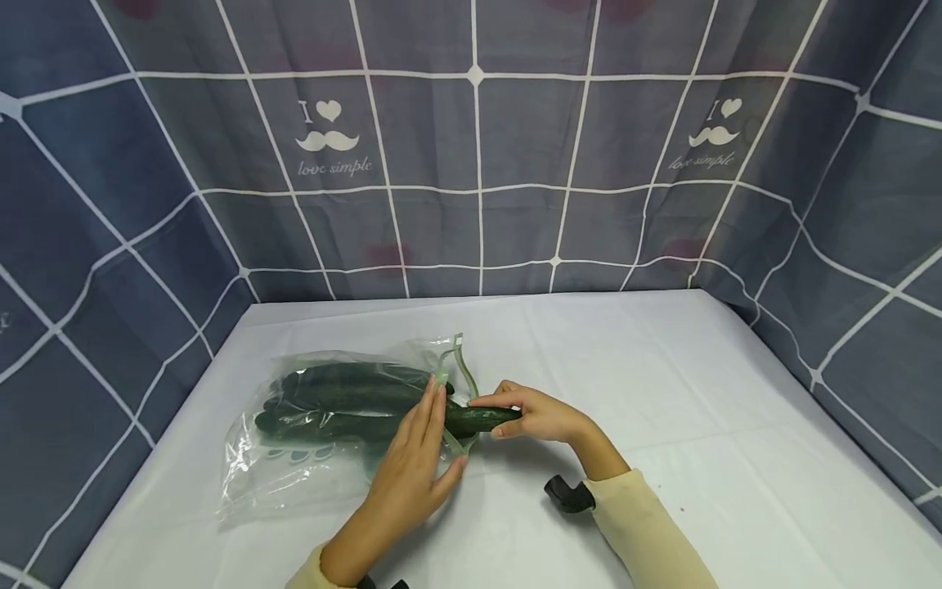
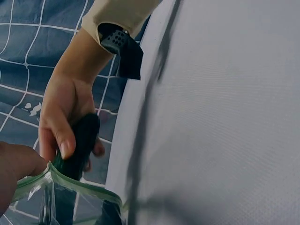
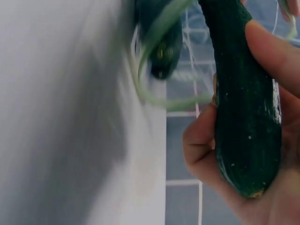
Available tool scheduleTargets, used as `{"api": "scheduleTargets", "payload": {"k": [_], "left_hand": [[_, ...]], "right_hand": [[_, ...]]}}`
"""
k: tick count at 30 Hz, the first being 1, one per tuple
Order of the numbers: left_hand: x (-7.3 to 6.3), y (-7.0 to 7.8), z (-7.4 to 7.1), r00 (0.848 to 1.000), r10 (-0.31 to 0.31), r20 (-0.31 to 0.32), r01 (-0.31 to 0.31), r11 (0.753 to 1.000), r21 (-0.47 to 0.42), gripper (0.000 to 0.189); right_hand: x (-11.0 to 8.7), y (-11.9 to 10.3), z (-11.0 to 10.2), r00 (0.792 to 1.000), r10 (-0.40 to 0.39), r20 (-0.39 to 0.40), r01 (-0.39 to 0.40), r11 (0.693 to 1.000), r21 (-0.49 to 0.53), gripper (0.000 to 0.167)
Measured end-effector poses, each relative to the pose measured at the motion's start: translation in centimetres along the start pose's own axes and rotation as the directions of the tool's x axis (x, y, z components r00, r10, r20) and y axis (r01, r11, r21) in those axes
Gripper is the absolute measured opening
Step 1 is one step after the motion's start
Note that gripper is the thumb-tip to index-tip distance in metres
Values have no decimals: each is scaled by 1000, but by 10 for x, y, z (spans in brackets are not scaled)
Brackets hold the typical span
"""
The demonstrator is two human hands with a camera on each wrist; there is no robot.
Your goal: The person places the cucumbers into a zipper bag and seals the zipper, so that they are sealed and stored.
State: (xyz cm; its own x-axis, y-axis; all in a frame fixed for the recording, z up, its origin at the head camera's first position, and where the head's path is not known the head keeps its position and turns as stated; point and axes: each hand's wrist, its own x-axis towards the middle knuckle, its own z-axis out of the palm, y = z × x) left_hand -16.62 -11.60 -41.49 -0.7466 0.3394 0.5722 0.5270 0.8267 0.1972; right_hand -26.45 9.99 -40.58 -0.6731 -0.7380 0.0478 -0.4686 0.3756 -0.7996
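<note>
A clear zip bag [image 1: 309, 483] with a green-edged mouth lies on the table, its opening toward the right. Inside it several dark green cucumbers [image 1: 353, 386] lie side by side. My right hand [image 1: 540, 415] grips the end of one cucumber [image 3: 248, 112], which sticks out through the mouth. Thumb and fingers wrap around its sides in the right wrist view. My left hand [image 1: 419, 454] rests flat along the bag near its mouth, fingers straight and close together, thumb apart. In the left wrist view the green rim [image 2: 89, 187] passes beside the left hand, and the cucumber runs down into the bag.
A white cloth covers the table [image 1: 699, 393]. Dark grey-blue checked curtains [image 1: 530, 131] enclose it at the back and both sides. A black wrist-worn device [image 1: 570, 495] sits at the right sleeve cuff.
</note>
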Motion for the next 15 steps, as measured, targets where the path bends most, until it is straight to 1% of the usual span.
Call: {"api": "scheduleTargets", "payload": {"k": [7, 10, 12, 15], "left_hand": [[1, 1, -6, 1000, 15, -2, -15, 999, 30, 94], [1, 2, -8, 1000, 21, -7, -20, 999, 35, 94], [1, 4, -10, 1000, 22, -12, -22, 999, 37, 94], [0, 5, -11, 1000, 23, -9, -23, 999, 38, 92]], "right_hand": [[27, -10, 15, 998, -41, 39, 41, 999, -6, 50], [39, -15, 22, 995, -74, 69, 74, 997, 0, 45], [47, -17, 27, 990, -100, 99, 99, 995, 19, 40], [56, -22, 36, 980, -121, 156, 110, 991, 81, 41]]}}
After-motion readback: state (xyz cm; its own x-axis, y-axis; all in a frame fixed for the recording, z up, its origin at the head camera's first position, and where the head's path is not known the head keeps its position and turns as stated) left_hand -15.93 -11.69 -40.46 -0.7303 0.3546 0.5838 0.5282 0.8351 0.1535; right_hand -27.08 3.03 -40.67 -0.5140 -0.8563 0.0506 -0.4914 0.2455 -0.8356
